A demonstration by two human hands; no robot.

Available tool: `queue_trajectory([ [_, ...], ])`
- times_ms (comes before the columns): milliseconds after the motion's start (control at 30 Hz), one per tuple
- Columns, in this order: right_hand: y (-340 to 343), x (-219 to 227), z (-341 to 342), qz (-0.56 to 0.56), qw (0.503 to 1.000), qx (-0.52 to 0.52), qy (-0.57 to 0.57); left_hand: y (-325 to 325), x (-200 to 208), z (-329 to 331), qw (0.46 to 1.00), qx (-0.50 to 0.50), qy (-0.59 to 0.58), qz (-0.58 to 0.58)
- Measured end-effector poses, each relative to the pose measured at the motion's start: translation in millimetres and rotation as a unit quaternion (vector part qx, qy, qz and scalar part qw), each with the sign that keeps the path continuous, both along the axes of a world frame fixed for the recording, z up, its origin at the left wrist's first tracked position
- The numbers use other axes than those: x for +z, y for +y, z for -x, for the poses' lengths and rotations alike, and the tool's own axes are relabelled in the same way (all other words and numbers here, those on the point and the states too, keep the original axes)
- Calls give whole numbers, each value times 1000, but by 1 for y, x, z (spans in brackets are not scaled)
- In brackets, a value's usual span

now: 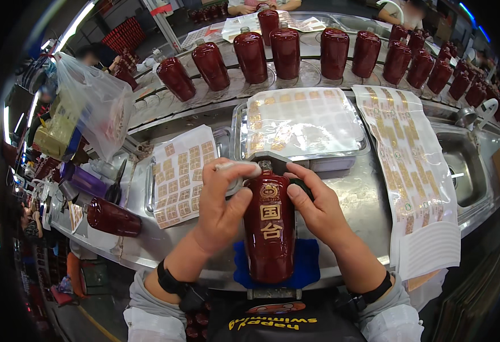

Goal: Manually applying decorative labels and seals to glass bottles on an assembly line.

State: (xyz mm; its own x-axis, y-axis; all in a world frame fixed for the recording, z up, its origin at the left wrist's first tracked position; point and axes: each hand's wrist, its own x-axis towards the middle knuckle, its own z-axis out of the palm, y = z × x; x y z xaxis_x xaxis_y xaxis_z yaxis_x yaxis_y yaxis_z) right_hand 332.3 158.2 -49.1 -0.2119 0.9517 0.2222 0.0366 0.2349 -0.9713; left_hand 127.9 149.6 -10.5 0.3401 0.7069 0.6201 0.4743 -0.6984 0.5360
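Observation:
A dark red glossy bottle (269,256) with gold markings lies in front of me, its base on a blue pad (310,262) and its glass neck against a grey angular holder (268,156). At the bottle's left shoulder, my left hand (220,199) is closed with thumb and index finger on it; a white cover wraps the index fingertip. My right hand (318,208) closes on the opposite shoulder, thumb bent inward and index finger by the neck. A dark piece shows between its thumb and finger; what it is I cannot make out.
Sheets of gold labels lie left (181,176), on a metal tray (304,122) ahead, and right (401,154). Another red bottle (113,218) rests on its side. Several bottles (286,54) stand along a conveyor (227,94). A sink (466,171) is right; a plastic bag (93,102) hangs left.

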Motion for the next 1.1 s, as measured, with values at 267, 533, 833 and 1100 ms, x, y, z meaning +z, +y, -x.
queue_trajectory([
  [267,2,8,10,-4,1000,3,-16,-4,-17,-17,838,-68,-373,392],
  [533,1,9,5,15,1000,14,5,-3,-20,-19,856,-46,-359,369],
  [833,-6,32,-35,142,989,42,9,-3,-16,-19,842,-47,-371,388],
  [1100,6,27,-29,137,987,53,61,-2,-16,-21,850,-39,-361,382],
])
